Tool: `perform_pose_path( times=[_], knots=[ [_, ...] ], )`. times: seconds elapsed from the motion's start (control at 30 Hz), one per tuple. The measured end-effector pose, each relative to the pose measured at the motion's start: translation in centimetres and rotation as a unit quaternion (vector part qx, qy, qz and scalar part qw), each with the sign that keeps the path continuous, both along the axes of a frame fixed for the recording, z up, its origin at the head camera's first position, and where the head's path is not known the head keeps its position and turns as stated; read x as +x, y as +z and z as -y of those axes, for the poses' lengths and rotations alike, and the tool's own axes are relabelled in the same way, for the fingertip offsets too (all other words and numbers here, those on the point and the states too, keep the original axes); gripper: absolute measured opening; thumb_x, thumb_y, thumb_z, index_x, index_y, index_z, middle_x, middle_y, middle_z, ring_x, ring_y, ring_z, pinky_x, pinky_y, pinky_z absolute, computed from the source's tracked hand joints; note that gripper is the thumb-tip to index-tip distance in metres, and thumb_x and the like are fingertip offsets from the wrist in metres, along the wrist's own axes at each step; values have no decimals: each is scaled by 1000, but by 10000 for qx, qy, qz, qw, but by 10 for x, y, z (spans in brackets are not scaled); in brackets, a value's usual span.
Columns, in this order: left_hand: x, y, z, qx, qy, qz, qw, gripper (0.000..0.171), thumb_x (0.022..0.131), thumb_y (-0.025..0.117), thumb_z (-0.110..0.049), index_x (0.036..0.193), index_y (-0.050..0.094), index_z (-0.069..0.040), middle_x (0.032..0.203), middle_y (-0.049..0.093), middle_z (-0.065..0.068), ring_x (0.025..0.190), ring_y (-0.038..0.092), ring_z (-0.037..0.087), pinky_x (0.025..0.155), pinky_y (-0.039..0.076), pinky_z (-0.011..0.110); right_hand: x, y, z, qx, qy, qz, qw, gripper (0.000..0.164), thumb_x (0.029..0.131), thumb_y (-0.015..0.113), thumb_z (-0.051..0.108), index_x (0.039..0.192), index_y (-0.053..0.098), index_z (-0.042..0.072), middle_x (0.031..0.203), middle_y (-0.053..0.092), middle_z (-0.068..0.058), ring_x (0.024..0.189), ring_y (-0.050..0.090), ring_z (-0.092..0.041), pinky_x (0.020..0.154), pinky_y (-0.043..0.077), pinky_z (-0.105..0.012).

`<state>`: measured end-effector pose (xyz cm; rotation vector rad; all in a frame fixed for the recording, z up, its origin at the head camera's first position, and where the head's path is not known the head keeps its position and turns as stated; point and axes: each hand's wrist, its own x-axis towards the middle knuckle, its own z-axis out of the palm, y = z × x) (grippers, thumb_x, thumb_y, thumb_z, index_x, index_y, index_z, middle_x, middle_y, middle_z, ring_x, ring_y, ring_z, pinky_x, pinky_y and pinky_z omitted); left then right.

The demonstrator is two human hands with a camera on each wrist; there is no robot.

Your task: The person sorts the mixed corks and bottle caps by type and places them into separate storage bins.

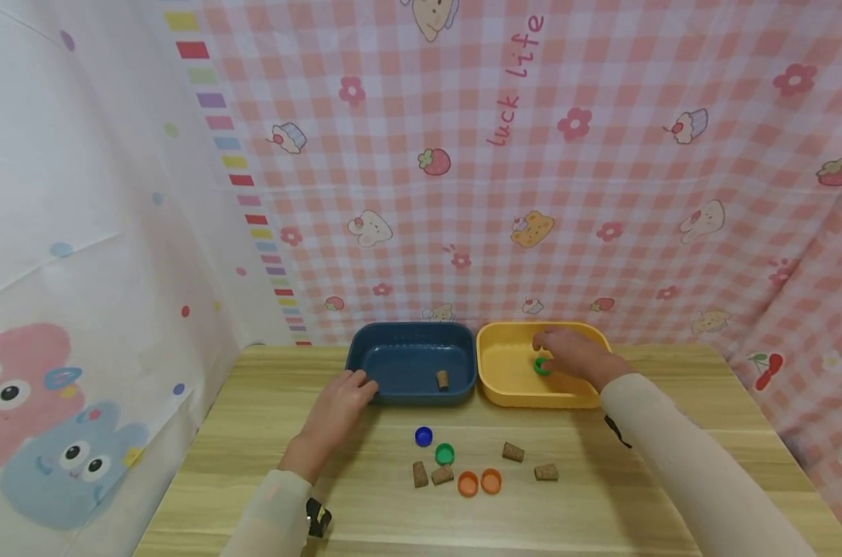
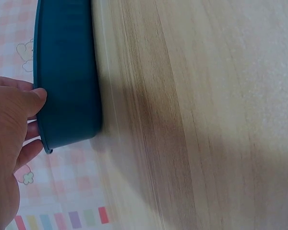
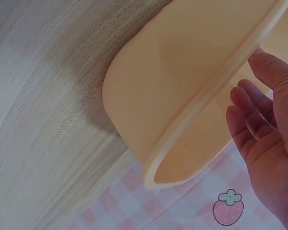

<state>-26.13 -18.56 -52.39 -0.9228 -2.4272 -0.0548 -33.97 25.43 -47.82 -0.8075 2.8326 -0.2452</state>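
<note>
My left hand (image 1: 340, 406) is at the front left corner of the dark blue tray (image 1: 410, 400). The left wrist view has its thumb (image 2: 40, 94) against the outside of the rim and the fingers behind, so it grips the edge. A cork (image 1: 442, 380) stands inside this tray. Over the yellow tray (image 1: 504, 398) is my right hand (image 1: 574, 356), thumb and fingers apart. A green cap (image 1: 540, 366) shows right by its thumb, inside the tray. From the right wrist, the yellow wall (image 3: 158, 81) hides that cap, and the fingers (image 3: 249, 108) are loosely bent.
On the wooden table (image 1: 253, 433), in front of the trays, lie a blue cap (image 1: 424, 437), another green cap (image 1: 444, 454), two orange caps (image 1: 468, 484) and several corks (image 1: 513, 452). A pink checked cloth (image 1: 462, 193) hangs right behind the trays.
</note>
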Motion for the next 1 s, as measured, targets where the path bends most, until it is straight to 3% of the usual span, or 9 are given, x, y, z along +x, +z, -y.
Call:
perform_pose_path(
  times=[0.3,0.6,0.8,1.0],
  knots=[
    [1,1,0,-28,37,89,9999,12,88,75,4,92,70,-7,83,58,6,74,52,23,69,49,36,10,9,1,-121,172,-142,9997,31,90,79,12,115,67,-3,112,69,-18,99,67,-31,89,56,-46],
    [1,2,0,-107,117,234,9996,12,90,74,2,95,71,-9,86,61,5,77,53,22,70,50,36,19,18,3,-385,43,-42,9992,35,94,75,13,124,65,-3,121,66,-20,108,65,-36,93,55,-48],
    [2,1,0,-113,139,266,9995,10,91,73,1,94,71,-8,86,61,5,77,54,22,71,50,36,24,19,3,-459,205,-302,9983,34,94,75,15,123,67,-2,120,67,-19,109,66,-36,92,55,-46],
    [1,0,1,-82,130,188,9997,10,91,73,1,93,70,-9,85,60,4,75,52,22,70,48,35,35,24,0,-740,318,-831,9933,34,92,78,18,120,68,1,117,67,-16,106,67,-34,89,57,-46]
  ],
)
